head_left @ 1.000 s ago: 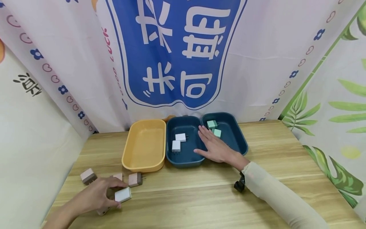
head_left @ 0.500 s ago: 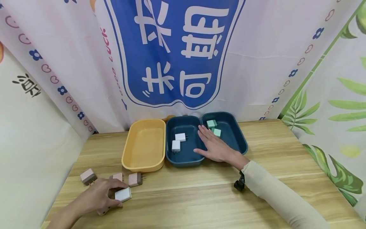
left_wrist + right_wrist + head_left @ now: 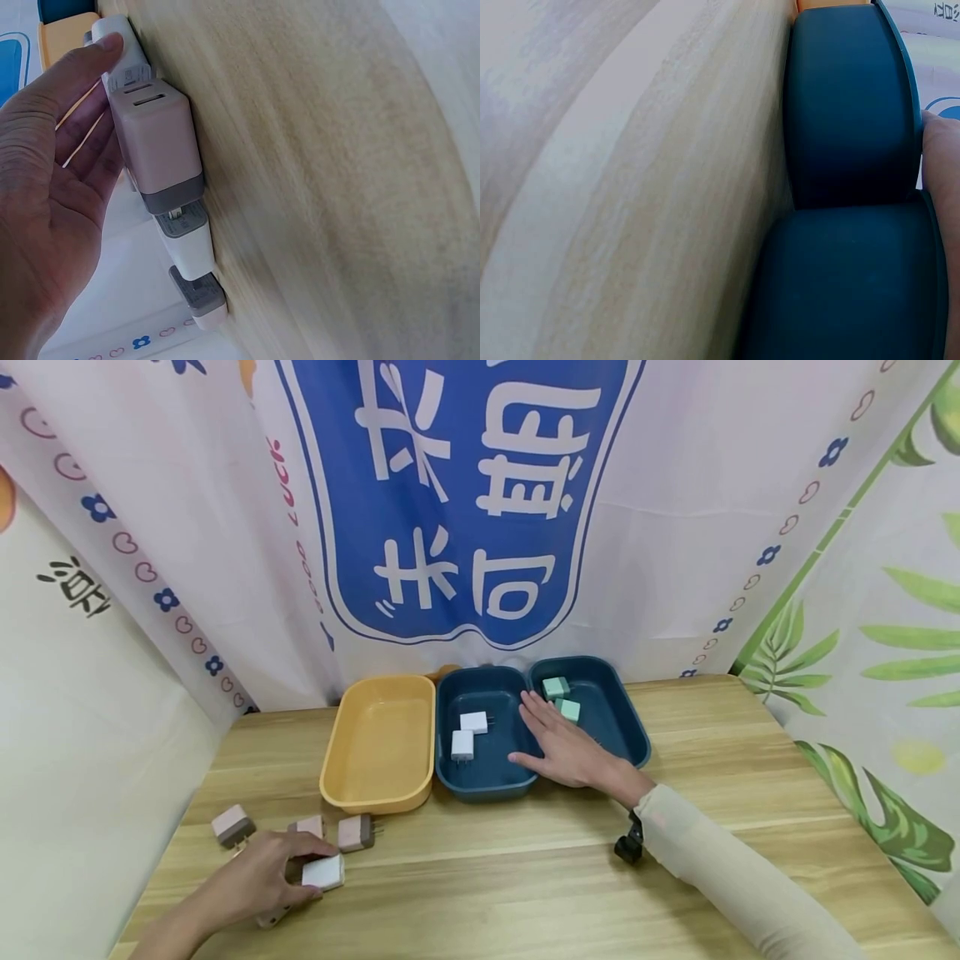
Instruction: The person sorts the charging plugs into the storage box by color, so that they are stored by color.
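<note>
Thumb and fingers of my left hand pinch a white plug charger low over the table's left side. In the left wrist view the same white charger sits at the thumb tip, just past a pink-and-grey charger with two ports. Around that hand lie more pink-and-grey chargers, one at the left and one at the right; another is partly covered by the hand. My right hand lies with straight fingers over the adjoining rims of the middle blue tray and the right blue tray.
Two white chargers lie in the middle tray. Mint-green chargers are in the right tray, partly behind my right hand. A yellow tray adjoins on the left. A printed curtain hangs behind the wooden table.
Both hands keep nearly the same places, and the white charger stays pinched in the left hand. Only a slight shift of the head view shows.
</note>
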`<act>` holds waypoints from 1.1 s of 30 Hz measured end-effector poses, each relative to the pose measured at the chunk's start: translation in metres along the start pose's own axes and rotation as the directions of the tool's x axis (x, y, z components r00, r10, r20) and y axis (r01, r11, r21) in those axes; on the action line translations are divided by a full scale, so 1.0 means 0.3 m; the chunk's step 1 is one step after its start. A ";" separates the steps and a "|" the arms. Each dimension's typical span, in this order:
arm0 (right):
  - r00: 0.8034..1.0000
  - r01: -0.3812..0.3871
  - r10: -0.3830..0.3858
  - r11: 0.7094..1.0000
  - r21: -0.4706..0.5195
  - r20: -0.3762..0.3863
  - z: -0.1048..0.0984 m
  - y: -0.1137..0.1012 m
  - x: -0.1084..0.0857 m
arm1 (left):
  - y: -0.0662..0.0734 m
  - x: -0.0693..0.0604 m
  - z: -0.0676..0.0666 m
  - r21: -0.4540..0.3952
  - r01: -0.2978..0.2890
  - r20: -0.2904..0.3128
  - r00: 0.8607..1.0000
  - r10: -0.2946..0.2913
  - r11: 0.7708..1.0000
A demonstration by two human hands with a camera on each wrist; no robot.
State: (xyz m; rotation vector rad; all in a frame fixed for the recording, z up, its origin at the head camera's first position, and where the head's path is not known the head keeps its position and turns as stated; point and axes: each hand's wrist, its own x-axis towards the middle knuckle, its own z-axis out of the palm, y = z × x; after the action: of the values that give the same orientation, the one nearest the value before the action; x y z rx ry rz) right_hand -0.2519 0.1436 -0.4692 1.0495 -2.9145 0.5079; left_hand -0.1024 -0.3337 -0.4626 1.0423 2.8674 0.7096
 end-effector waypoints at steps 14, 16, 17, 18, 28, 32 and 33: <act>1.000 0.005 -0.005 1.000 -0.003 0.001 0.001 0.003 0.001 | 0.017 0.011 -0.013 -0.004 0.011 -0.003 1.000 -0.011 1.000; 1.000 0.005 -0.005 1.000 -0.006 -0.001 0.003 0.006 0.001 | 0.025 0.018 -0.018 -0.005 0.009 -0.002 1.000 -0.009 1.000; 1.000 0.006 -0.006 1.000 -0.008 -0.002 0.004 0.007 0.001 | 0.029 0.021 -0.021 -0.013 0.004 0.000 1.000 -0.004 1.000; 1.000 0.006 -0.006 1.000 -0.007 -0.003 0.005 0.008 0.001 | 0.033 0.025 -0.024 -0.024 -0.002 -0.002 1.000 0.002 1.000; 1.000 0.007 -0.007 1.000 0.002 -0.005 0.001 0.006 -0.001 | 0.098 0.075 -0.042 -0.022 -0.053 -0.032 0.998 0.052 0.998; 1.000 0.010 -0.010 1.000 0.003 -0.005 0.002 0.007 0.001 | 0.122 0.094 -0.050 -0.030 -0.031 -0.007 1.000 0.031 0.999; 1.000 0.010 -0.010 1.000 0.003 -0.005 0.002 0.007 0.001 | 0.127 0.099 -0.053 -0.027 -0.025 0.002 1.000 0.025 0.999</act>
State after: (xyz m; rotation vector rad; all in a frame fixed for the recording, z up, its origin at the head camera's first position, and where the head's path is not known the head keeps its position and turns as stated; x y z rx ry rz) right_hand -0.2532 0.1448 -0.4704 1.0616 -2.9035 0.5145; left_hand -0.1051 -0.2964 -0.4282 1.0767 2.8395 0.7466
